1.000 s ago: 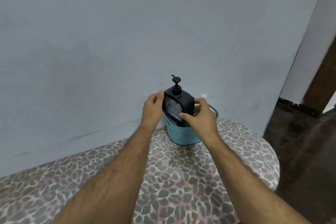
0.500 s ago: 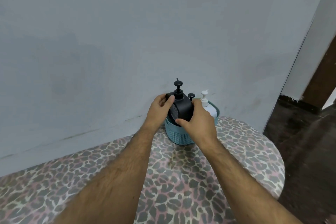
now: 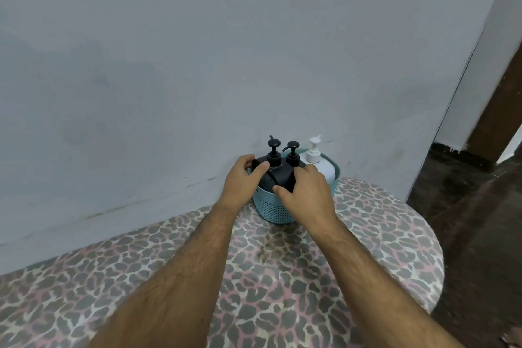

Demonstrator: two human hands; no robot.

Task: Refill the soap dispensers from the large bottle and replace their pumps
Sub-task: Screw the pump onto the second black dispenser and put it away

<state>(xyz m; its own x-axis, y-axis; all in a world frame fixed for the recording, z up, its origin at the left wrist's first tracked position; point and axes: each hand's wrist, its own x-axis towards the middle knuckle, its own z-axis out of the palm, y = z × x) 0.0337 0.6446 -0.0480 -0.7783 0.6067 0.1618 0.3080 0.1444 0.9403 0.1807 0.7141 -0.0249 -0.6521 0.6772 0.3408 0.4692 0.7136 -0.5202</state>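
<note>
Black soap dispenser (image 3: 275, 175) sits in the teal basket (image 3: 271, 207), at its left-front, pump head (image 3: 274, 147) on top w/ spout pointing up and back. Both hands on it: left hand (image 3: 243, 179) wraps the left side, fingers curled over the top corner, thumb across the front face; right hand (image 3: 306, 192) grips the right side, thumb tip on the lower front edge, fingers curled round the far side. Dispenser looks slightly tilted; can't tell if its base rests on the basket floor, since hands and basket wall hide it.

Just behind/right, a 2nd black dispenser pump (image 3: 293, 153) sticks up, body mostly hidden behind the right hand. Right of that, a white pump bottle (image 3: 320, 162) stands upright in the same basket, touching or nearly touching the 2nd one; pale body, white pump.

Basket is perforated low on its wall and sits at the back of the surface (image 3: 367, 248), which has a leopard-print cover w/ pink, grey and cream spots, near its rounded right end. Basket is close to the blue-grey wall (image 3: 197, 65). Both forearms are bare, reaching in from the bottom of view. Far right: dark floor (image 3: 480, 220), white wall edge, brown door frame (image 3: 497, 110).
</note>
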